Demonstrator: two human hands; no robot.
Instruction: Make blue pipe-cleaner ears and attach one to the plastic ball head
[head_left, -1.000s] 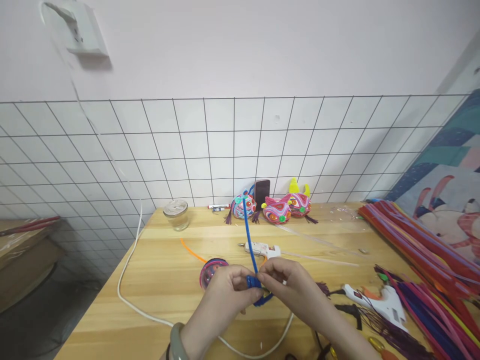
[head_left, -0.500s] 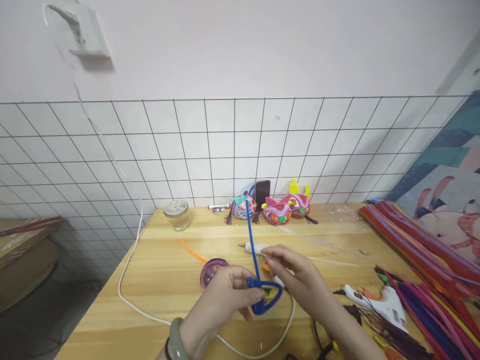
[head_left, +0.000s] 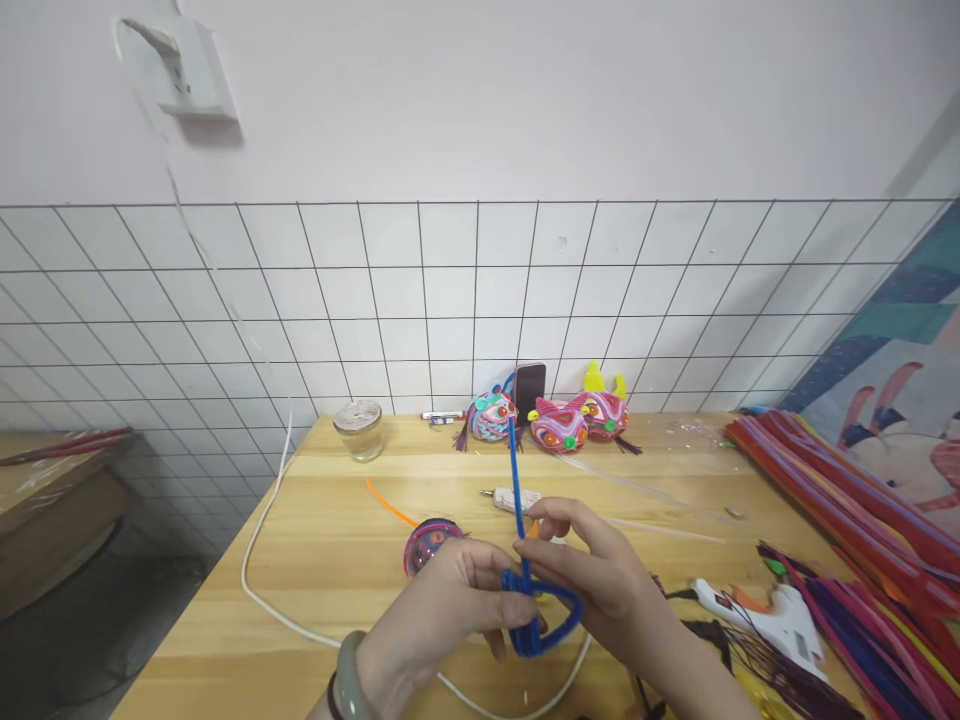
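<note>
My left hand (head_left: 450, 605) pinches a coiled blue pipe cleaner (head_left: 534, 606) at its left side. The coil forms a loop, and its free end (head_left: 516, 460) sticks straight up. My right hand (head_left: 596, 575) holds the loop from the right, with the fingers curled over its top. A green bangle sits on my left wrist. Both hands hover just above the wooden table (head_left: 337, 560), near its front.
A pink round ornament (head_left: 427, 543) lies left of my hands, a white glue gun (head_left: 514, 497) behind them, another glue gun (head_left: 772, 613) at the right. Bundles of pipe cleaners (head_left: 847, 500) fill the right side. A glass jar (head_left: 358, 429), colourful masks (head_left: 559, 422), a phone (head_left: 529, 388) and a white cable (head_left: 262, 520) are there too.
The blue pipe cleaner has been wound from a tight pinch into a wider loop. My right hand moved around the loop's right side. The view shifted slightly right.
</note>
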